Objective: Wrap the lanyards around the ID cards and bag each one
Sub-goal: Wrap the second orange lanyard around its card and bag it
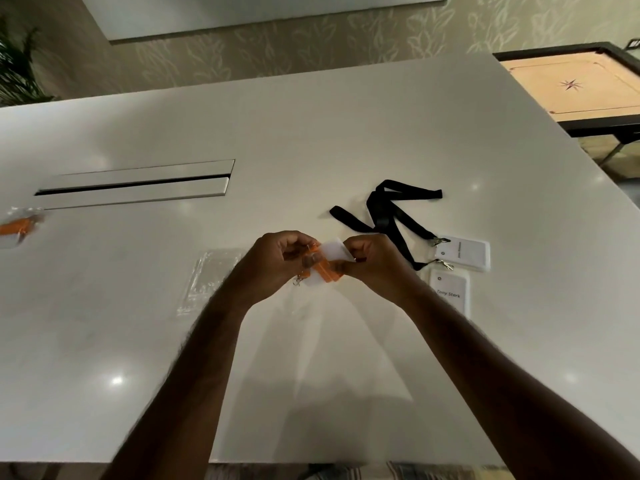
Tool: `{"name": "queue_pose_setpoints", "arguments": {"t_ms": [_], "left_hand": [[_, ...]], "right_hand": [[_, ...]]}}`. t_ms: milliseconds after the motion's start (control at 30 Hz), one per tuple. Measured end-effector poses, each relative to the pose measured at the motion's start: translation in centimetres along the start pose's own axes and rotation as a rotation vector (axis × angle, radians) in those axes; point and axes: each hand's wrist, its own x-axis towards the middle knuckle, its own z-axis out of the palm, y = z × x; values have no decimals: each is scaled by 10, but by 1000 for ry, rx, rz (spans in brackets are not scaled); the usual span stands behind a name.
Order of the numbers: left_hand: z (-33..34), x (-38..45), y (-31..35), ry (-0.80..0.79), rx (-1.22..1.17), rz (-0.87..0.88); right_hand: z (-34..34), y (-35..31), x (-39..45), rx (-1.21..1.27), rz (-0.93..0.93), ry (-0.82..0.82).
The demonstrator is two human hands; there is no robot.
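Orange lanyard, half hidden by fingers, wraps a white ID card gripped by left hand and right hand.

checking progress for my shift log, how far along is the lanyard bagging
Done: one orange bundle at the far left looks bagged. In hand: left hand and right hand hold a card wrapped in an orange lanyard, not yet bagged; empty bags wait beside it. Left: two black-lanyard cards.

A white ID card wound with an orange lanyard is held above the bench; two black-lanyard cards lie right, clear bags left.
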Motion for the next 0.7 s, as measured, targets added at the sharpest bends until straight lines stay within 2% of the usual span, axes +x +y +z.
{"name": "queue_pose_setpoints", "arguments": {"t_ms": [267, 433, 700], "left_hand": [[8, -4, 3, 45, -119, -24], [12, -3, -2, 36, -38, -42], [9, -6, -2, 18, 93, -55]], "right_hand": [[-5, -5, 3, -93, 40, -55], [-4, -1, 4, -101, 64, -113], [-1, 3, 6, 78, 117, -94]]}}
